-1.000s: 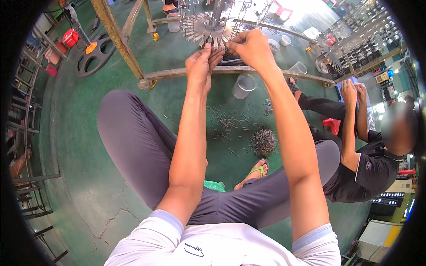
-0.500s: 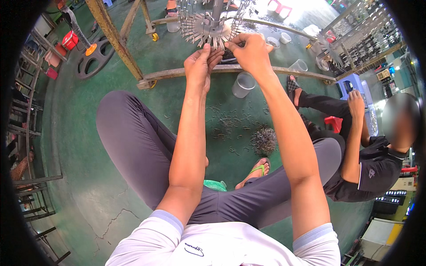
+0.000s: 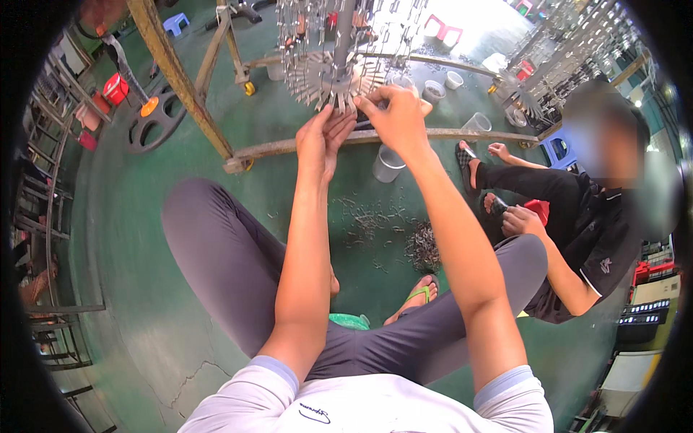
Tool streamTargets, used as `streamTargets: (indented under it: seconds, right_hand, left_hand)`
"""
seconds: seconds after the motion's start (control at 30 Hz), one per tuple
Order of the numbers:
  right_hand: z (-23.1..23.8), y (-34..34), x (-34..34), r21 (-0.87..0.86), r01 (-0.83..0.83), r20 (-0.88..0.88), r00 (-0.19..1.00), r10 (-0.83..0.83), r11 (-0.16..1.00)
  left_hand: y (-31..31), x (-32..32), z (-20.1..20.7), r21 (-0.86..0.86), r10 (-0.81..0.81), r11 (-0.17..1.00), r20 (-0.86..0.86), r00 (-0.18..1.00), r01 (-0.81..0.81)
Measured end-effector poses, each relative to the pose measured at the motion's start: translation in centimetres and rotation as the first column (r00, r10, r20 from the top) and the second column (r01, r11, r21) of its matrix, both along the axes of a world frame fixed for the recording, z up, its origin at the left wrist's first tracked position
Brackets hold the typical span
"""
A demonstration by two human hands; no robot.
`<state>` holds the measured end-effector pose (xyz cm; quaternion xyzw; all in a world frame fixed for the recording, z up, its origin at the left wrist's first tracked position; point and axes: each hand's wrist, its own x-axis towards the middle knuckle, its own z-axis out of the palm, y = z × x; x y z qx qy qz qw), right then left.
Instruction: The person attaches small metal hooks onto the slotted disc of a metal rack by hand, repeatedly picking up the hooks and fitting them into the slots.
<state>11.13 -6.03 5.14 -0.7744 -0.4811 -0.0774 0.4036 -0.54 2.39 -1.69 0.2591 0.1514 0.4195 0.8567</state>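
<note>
A round metal rack point(image 3: 307, 78) with flat prongs fanned around its rim hangs on an upright pole, with strands of small metal pieces above it. My left hand point(image 3: 317, 144) is cupped at its near rim, thumb up and fingers stretched out beneath the prongs. I see nothing plainly held in it, though the palm is partly hidden. Beside it on the right, my right hand point(image 3: 401, 119) pinches at a prong with thumb and forefinger. Whatever lies between those fingertips is too small to name.
A rusty metal frame point(image 3: 281, 148) on casters surrounds the rack. A clear plastic cup point(image 3: 388, 164) stands below it. Small dark metal pieces point(image 3: 422, 247) lie heaped and scattered on the green floor. A co-worker in black point(image 3: 577, 238) sits close on my right.
The view has tilted up slightly, showing more of the rack. My hands stay at its near rim. The co-worker's raised hand has come down, and the co-worker's body has shifted.
</note>
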Motion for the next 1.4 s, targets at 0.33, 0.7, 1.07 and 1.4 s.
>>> streamTargets:
  seconds: [0.33, 0.7, 1.07, 1.4]
  right_hand:
    - [-1.0, -0.8, 1.9, 0.329, 0.137, -0.150, 0.985, -0.091, 0.935]
    - [-2.6, -0.7, 0.6, 0.304, -0.057, -0.085, 0.993, 0.087, 0.951]
    - [-1.9, -0.5, -0.3, 0.430, 0.012, -0.111, 0.993, 0.040, 0.903]
    - [-2.9, 0.4, 0.3, 0.345, 0.070, -0.205, 0.979, 0.003, 0.936]
  left_hand:
    - [0.5, -0.1, -0.7, 0.050, 0.002, 0.999, 0.054, 0.999, -0.004]
    - [0.8, -0.2, -1.3, 0.110, 0.002, 0.994, -0.028, 1.000, 0.001]
    - [1.8, 0.0, -1.8, 0.101, 0.070, 0.993, -0.047, 0.996, -0.065]
    - [1.5, -0.5, -1.6, 0.099, 0.117, 0.989, -0.080, 0.990, -0.109]
